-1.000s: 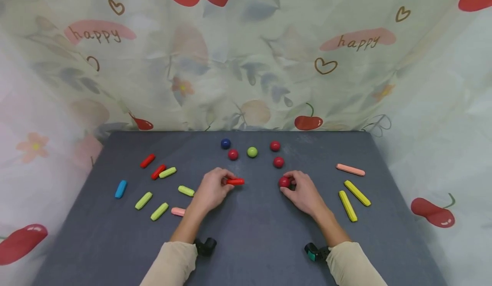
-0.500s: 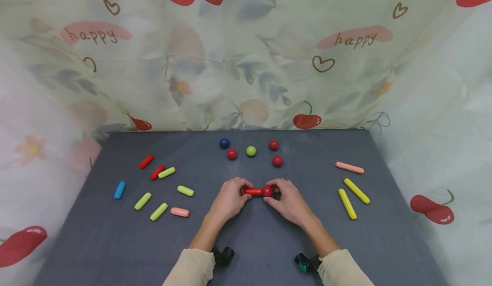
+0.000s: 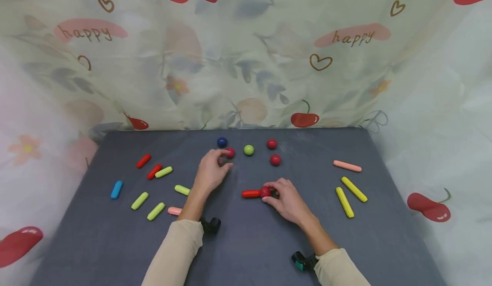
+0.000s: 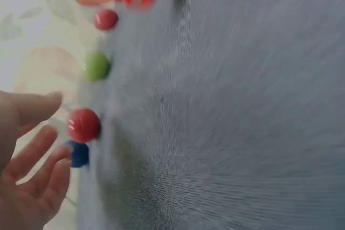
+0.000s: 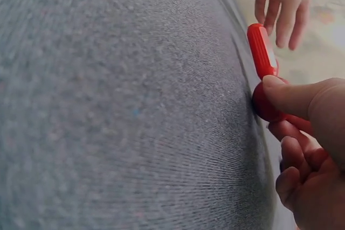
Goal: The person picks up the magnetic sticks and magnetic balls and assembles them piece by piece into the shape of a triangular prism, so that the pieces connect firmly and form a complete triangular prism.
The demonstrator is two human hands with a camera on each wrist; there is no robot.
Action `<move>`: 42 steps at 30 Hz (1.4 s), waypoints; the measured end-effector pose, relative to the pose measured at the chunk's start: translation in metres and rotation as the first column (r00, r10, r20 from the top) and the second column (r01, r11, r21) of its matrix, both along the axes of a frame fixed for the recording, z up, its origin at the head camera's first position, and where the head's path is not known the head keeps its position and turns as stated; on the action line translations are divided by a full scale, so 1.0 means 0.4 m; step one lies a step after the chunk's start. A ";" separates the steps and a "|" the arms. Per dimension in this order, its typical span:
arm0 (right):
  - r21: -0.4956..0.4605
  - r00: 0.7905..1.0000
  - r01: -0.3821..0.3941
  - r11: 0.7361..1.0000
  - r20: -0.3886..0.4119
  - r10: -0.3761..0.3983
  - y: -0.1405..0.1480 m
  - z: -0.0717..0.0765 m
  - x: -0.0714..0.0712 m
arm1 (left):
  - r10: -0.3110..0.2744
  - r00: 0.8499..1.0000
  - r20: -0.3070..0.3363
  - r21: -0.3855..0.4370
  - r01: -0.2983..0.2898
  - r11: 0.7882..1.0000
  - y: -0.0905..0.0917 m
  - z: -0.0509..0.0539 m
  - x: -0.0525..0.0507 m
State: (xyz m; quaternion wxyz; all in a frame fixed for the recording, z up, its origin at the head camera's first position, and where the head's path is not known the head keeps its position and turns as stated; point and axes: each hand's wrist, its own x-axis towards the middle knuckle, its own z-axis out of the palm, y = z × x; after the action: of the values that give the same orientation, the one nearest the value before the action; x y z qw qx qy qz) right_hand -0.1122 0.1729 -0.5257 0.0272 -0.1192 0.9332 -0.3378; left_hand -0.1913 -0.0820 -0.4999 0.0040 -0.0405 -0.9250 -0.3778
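Note:
In the head view, my right hand [image 3: 288, 198] pinches a red ball [image 3: 265, 192] between thumb and fingers. A short red rod [image 3: 251, 194] extends leftward from that ball, its end against it; the right wrist view shows the same rod [image 5: 261, 52] touching the ball [image 5: 265, 103]. My left hand [image 3: 210, 170] is at another red ball [image 3: 230, 152] near the back, thumb and fingers spread apart. In the left wrist view a small gap separates the fingers from this red ball [image 4: 83, 125], with a blue ball [image 4: 80, 153] right behind it.
A green ball [image 3: 248, 150] and two red balls [image 3: 275, 160] stand at the back middle. Short rods, such as a blue one [image 3: 117, 190] and green ones [image 3: 140, 201], lie left. Longer yellow rods [image 3: 344, 202] and a pink one [image 3: 347, 166] lie right on the dark table [image 3: 246, 252].
Both hands brought the red rod and red ball together at the middle. Then my left hand let go of the rod and moved back and left to another red ball.

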 end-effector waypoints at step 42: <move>0.048 0.996 -0.030 0.998 -0.078 0.034 -0.044 -0.005 -0.006 | -0.098 0.992 0.076 0.075 0.093 0.993 0.040 -0.042 0.200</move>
State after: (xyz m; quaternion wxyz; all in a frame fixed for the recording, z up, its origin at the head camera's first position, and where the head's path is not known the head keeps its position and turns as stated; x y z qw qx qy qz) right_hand -0.1145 0.1555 -0.5277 -0.0013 -0.1465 0.9393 -0.3104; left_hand -0.1113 -0.0662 -0.5169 -0.0493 -0.0695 -0.9074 -0.4116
